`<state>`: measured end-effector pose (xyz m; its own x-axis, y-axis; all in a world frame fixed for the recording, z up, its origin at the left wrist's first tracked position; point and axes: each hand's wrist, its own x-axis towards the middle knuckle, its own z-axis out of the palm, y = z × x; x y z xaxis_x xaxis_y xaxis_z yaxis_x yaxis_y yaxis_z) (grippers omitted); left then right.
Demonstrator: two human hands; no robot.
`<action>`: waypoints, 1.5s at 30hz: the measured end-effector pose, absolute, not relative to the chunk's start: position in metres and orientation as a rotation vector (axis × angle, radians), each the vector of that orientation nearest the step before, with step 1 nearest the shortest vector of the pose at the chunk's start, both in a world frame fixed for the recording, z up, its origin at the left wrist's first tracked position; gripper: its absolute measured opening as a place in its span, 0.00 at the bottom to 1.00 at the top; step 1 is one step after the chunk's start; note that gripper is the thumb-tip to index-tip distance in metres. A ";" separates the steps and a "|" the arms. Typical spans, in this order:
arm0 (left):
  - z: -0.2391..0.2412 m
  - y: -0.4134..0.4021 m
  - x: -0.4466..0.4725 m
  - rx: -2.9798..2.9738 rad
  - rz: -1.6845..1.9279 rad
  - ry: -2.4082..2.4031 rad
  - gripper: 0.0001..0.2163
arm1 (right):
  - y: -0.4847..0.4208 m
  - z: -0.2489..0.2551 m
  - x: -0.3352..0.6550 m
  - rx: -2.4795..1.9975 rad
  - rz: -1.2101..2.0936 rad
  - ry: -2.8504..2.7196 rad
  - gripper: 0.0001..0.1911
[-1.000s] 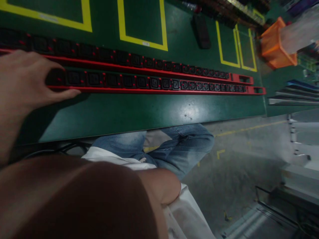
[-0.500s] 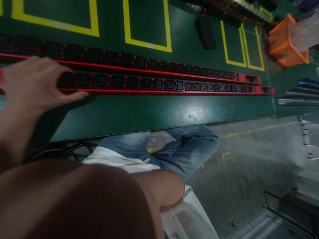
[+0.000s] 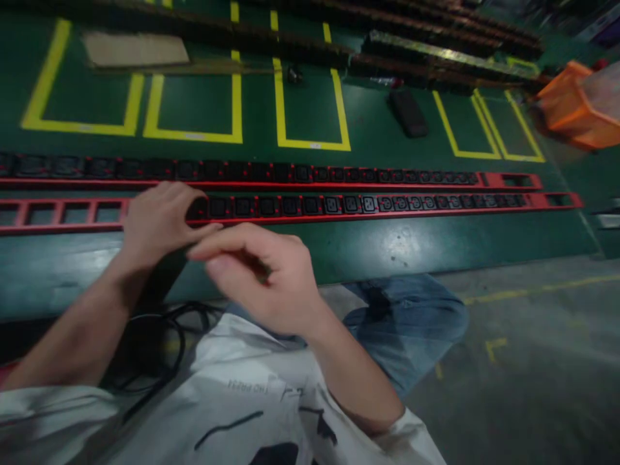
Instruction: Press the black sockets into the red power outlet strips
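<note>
Two long red power strips lie side by side on a green bench. My left hand (image 3: 162, 216) straddles the nearer power strip (image 3: 310, 218), its thumb along the near edge and its fingers over the top. Black sockets fill that strip to the right of this hand; left of it the frame has bare rectangular openings. Just below the strip, by my left thumb, hovers my right hand (image 3: 271, 274). Its thumb and index finger are pinched together, and anything between them is too small or blurred to make out. The farther power strip (image 3: 242, 187) carries a row of black sockets.
Yellow tape outlines mark the green bench (image 3: 387, 242). Farther back are a dark phone-like object (image 3: 407, 113), a cardboard piece (image 3: 135, 50) and several dark long strips (image 3: 436, 68). An orange bin (image 3: 574, 106) stands at the right. Black cables (image 3: 179, 323) hang below the bench edge.
My right hand has come up into view beside my left, its fingers pinched. The view has shifted, showing more bench on the left. My left hand stays on the nearer power strip.
</note>
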<state>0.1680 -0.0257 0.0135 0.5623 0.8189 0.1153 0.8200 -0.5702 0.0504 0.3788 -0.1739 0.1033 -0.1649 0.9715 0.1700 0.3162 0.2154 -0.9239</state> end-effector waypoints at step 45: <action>0.007 -0.022 0.172 -2.787 -0.398 -1.249 0.22 | -0.139 0.019 0.387 -1.995 0.476 -2.034 0.29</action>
<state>0.1718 -0.0221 0.0071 0.6381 0.7251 0.2588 0.7411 -0.6696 0.0489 0.3872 -0.1386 0.0187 -0.0291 0.9984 -0.0480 0.9159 0.0074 -0.4013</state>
